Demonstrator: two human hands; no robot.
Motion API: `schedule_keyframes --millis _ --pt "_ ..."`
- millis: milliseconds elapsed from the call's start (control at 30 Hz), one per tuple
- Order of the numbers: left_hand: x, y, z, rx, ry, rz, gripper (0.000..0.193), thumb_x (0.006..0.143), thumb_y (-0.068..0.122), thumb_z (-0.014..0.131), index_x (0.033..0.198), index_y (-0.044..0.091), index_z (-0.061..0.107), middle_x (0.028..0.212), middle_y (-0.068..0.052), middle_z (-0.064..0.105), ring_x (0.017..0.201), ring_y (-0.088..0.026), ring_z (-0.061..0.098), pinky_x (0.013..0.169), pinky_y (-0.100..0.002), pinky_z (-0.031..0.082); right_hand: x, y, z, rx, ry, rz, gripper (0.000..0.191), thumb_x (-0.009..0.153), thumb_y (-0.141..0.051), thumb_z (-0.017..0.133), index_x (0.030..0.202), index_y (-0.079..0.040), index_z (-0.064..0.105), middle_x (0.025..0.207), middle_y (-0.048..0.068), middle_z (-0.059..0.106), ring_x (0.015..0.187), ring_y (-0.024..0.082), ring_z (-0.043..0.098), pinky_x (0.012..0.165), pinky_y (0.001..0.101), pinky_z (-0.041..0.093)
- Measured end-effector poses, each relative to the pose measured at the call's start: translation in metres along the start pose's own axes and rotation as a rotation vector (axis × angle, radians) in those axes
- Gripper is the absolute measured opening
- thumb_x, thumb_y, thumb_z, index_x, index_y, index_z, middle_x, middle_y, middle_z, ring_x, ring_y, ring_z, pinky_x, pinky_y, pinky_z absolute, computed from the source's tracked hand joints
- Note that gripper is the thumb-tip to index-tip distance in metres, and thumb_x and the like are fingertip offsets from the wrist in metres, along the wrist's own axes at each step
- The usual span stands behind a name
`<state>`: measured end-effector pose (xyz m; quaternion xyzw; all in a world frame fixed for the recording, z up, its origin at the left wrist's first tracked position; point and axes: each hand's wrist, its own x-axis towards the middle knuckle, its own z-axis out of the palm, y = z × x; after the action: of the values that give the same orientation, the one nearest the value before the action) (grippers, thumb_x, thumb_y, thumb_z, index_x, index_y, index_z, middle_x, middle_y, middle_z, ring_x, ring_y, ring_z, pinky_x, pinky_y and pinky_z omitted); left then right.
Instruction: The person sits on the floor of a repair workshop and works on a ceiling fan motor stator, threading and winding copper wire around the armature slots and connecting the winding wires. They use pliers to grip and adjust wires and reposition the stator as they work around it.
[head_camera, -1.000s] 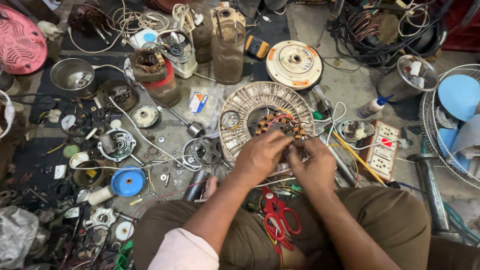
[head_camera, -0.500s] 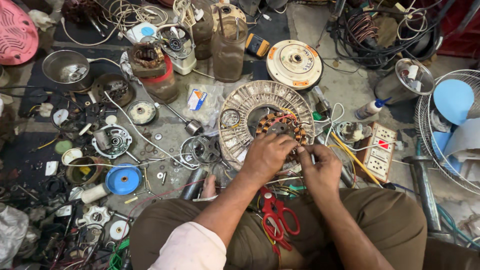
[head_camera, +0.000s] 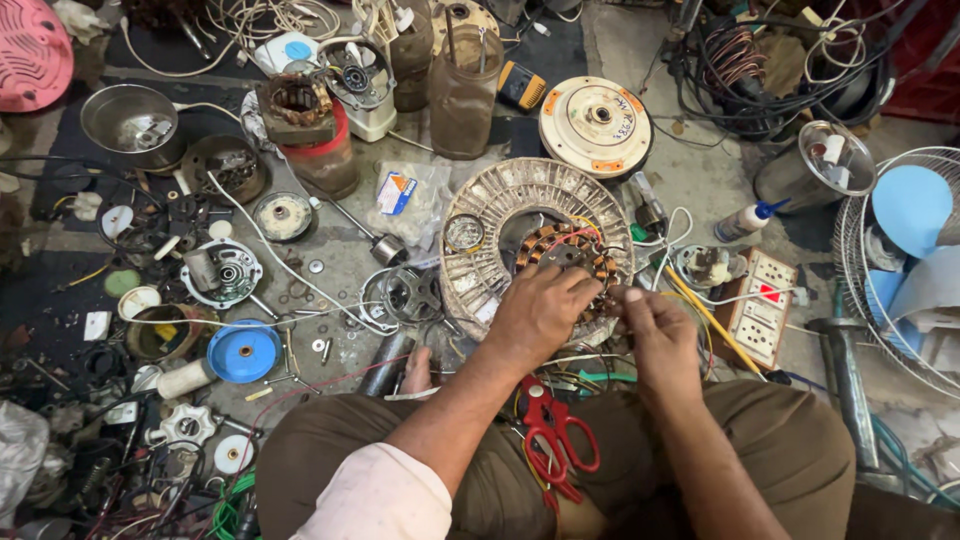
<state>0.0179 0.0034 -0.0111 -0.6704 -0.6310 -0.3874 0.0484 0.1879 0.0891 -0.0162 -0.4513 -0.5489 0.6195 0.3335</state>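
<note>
- Your left hand lies curled over the near edge of the copper winding ring, fingers bent down onto the coils; I cannot tell whether it pinches a wire.
- Your right hand sits just beside it, thumb and forefinger pinched narrow on what looks like a thin wire at the ring's right edge.
- The winding ring rests inside the round ribbed fan housing, on the floor just ahead of your knees.
- As I judge it, the work is midway: the housing is open, the coils are bare, and red and yellow leads hang loose, not yet tied off or covered.
- Red scissors lie on your lap, close under both wrists.
- A white socket board lies to the right, and a cream motor cover lies beyond the housing.
- A blue disc and loose washers lie well to the left.
- Stray wires cross the floor between your hands and the socket board and crowd the right side.
</note>
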Motion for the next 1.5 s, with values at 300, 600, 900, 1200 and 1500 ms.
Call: schedule_keyframes --millis 300,600,900,1200,1500 --pt "0.002 0.002 0.001 -0.055 0.049 -0.028 0.024 0.088 0.01 0.061 0.109 0.009 0.072 0.103 -0.004 0.07 0.094 -0.028 0.067 0.087 -0.043 0.051 -0.011 0.004 0.013 -0.15 0.062 -0.108 0.021 0.098 -0.016 0.07 0.111 0.0 0.075 0.081 0.0 0.068 0.063 0.005 0.053 0.056 0.0214 0.043" --pt "0.002 0.001 0.001 -0.106 0.041 -0.05 0.022 0.086 0.009 0.062 0.106 0.009 0.072 0.102 -0.005 0.071 0.091 -0.027 0.068 0.082 -0.045 0.048 -0.005 0.001 0.014 -0.081 0.041 -0.148 0.018 0.1 -0.012 0.065 0.111 0.001 0.071 0.087 0.001 0.07 0.07 0.006 0.057 0.059 0.0208 0.046" --pt "0.0 -0.002 0.006 -0.027 0.022 -0.008 0.024 0.088 0.01 0.061 0.109 0.012 0.074 0.103 -0.003 0.07 0.091 -0.025 0.067 0.083 -0.044 0.048 -0.014 -0.014 -0.011 -0.513 0.035 -0.278 0.027 0.104 -0.009 0.052 0.131 -0.007 0.058 0.082 0.007 0.06 0.066 0.011 0.051 0.059 0.0269 0.044" --pt "0.0 -0.001 0.005 -0.017 -0.017 -0.042 0.026 0.087 0.01 0.061 0.11 0.013 0.074 0.106 -0.002 0.071 0.094 -0.024 0.068 0.086 -0.042 0.049 -0.013 -0.019 -0.002 -0.528 -0.03 -0.463 0.026 0.1 -0.009 0.06 0.126 -0.004 0.059 0.105 0.01 0.076 0.088 0.012 0.07 0.077 0.0277 0.055" --pt "-0.001 -0.002 0.006 -0.041 -0.02 -0.047 0.028 0.089 0.01 0.06 0.112 0.012 0.075 0.106 -0.003 0.071 0.095 -0.025 0.068 0.087 -0.043 0.05 -0.019 -0.026 -0.004 -0.763 0.146 -0.413 0.013 0.098 -0.012 0.074 0.106 -0.002 0.075 0.084 0.009 0.072 0.069 0.012 0.062 0.064 0.0283 0.051"
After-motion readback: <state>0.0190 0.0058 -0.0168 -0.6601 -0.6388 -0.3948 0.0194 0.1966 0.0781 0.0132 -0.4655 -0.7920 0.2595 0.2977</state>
